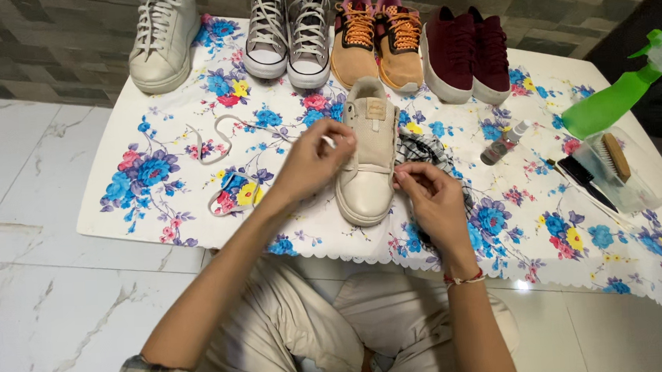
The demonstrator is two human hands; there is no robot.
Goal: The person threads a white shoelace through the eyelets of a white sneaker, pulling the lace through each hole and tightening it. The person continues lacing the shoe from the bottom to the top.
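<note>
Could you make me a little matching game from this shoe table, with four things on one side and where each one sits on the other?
Things:
1. beige shoe
2. green spray bottle
3. loose lace
4. maroon pair

Places:
A. far right of the table
B. between the left hand and the right hand
C. back row, right end
D. on the cloth, left of the hands

Pairs: 1-B, 2-A, 3-D, 4-C

- white sneaker [162,38] and grey high-tops [289,35] get chopped off by the top edge
- checked cloth [428,150] mostly tucked behind the right hand [437,204]
- can't tell what the left fingers [334,139] pinch, too small
</note>
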